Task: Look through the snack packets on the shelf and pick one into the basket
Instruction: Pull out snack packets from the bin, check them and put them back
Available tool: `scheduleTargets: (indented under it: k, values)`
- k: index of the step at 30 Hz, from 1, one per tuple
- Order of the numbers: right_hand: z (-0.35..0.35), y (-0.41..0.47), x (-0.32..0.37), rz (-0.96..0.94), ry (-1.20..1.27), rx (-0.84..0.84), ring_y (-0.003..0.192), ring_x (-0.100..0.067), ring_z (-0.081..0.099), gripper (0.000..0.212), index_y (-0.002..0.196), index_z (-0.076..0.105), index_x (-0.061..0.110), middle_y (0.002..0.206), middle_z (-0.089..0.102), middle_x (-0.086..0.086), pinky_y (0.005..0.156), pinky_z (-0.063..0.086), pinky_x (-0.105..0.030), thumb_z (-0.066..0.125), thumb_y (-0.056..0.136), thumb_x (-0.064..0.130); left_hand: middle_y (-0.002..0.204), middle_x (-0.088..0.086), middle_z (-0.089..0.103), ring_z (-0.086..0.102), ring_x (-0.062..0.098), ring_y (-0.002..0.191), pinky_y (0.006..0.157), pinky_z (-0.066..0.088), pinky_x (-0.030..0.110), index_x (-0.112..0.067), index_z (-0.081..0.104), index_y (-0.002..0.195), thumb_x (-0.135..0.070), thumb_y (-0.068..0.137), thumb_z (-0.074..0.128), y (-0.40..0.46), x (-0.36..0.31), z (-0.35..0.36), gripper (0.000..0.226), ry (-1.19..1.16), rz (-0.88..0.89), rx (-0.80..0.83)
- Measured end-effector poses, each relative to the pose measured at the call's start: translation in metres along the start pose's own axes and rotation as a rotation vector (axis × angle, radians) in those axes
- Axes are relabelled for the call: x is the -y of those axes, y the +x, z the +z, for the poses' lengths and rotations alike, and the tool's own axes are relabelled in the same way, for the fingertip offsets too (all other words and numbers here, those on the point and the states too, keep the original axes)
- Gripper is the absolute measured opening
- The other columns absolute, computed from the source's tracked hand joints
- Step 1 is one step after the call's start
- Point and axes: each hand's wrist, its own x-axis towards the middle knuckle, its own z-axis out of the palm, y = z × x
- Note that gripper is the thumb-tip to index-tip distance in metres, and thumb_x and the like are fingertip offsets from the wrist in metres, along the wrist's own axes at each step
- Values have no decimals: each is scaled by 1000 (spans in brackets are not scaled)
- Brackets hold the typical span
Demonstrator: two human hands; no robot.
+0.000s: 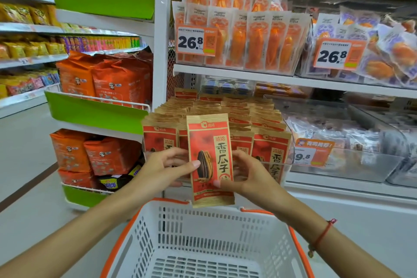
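Packet is upright, clear of the shelf stock, just above the basket's far rim; your left hand and right hand pinch its two edges; bring it toward you over the open middle, lower, then let go; don't drop it on the rim.

Your one head camera looks forward and down from close above the basket, facing the shelf just beyond it, wide-angled.
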Motion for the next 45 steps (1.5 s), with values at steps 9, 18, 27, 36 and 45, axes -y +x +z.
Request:
scheduleTargets:
  k: [9,18,27,36,45]
  values:
    - [-3,1,7,-6,160,-243,87,-6,70,28,104,68,17,95,75,7,70,56,-17,78,79,22,96,-9,75,70,3,90,79,55,25,-32,63,113,-41,83,70,-4,-4,3,32,107,-59,219]
    - [-7,-2,10,49,164,-246,69,1,67,29,77,71,12,75,75,7,58,45,-7,60,93,33,100,0,75,71,7,90,65,55,16,-25,67,114,-30,85,71,-6,-3,1,30,92,-96,260]
    - [-7,-4,12,-8,121,-284,71,-7,71,26,81,74,7,75,75,3,62,52,-13,62,92,27,103,-6,75,71,6,93,77,57,24,-24,63,122,-38,82,72,-3,2,3,43,124,-114,284]
    - [-12,-5,12,69,76,-62,80,-1,69,24,100,72,14,89,75,6,66,51,-12,65,87,32,88,-10,75,70,2,83,69,58,18,-30,68,100,-31,82,72,-6,-10,2,19,52,128,15]
    - [-12,-4,14,43,168,-18,93,-11,71,34,110,67,21,96,76,0,75,55,-19,76,78,15,98,-8,74,69,0,90,69,58,19,-29,66,111,-27,84,70,-5,-8,1,28,-61,161,-71]
